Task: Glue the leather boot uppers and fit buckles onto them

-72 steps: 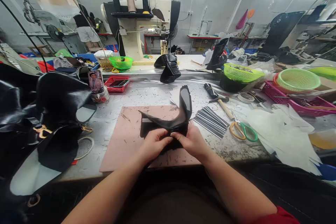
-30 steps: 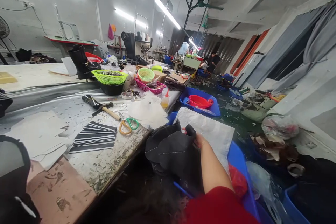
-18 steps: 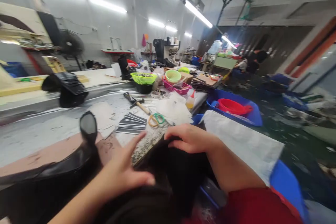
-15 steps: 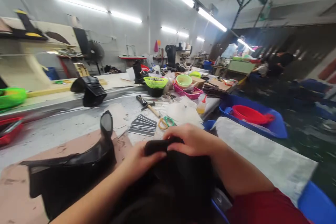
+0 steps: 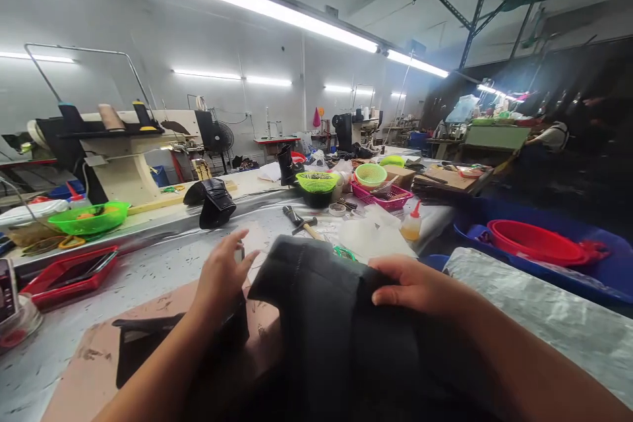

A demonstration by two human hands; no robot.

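Observation:
My right hand (image 5: 408, 282) grips the upper edge of a black leather boot upper (image 5: 319, 297) between thumb and fingers. The piece hangs in front of me, with a stitched seam running down near its top. My left hand (image 5: 221, 277) is off it, thumb and fingers spread apart, to its left. Behind that hand, another black leather piece (image 5: 131, 353) lies on a pinkish board (image 5: 86, 376); my left forearm and hand cover much of it. Past the held upper lies a hammer (image 5: 309, 229), and the green handles of scissors (image 5: 345, 252) are partly hidden by the leather.
On the left are a red tray (image 5: 66, 287) and a green basket (image 5: 93, 217) near a sewing machine (image 5: 116, 151). A folded black piece (image 5: 212, 201), a pink basket (image 5: 380, 196) and a glue bottle (image 5: 411, 224) stand farther back. At right, a blue tub (image 5: 469, 227) holds red basins (image 5: 537, 241).
My left hand has let go of the black upper and moved left, opening. The right hand still holds it, and the upper is now spread out more. The view has turned left.

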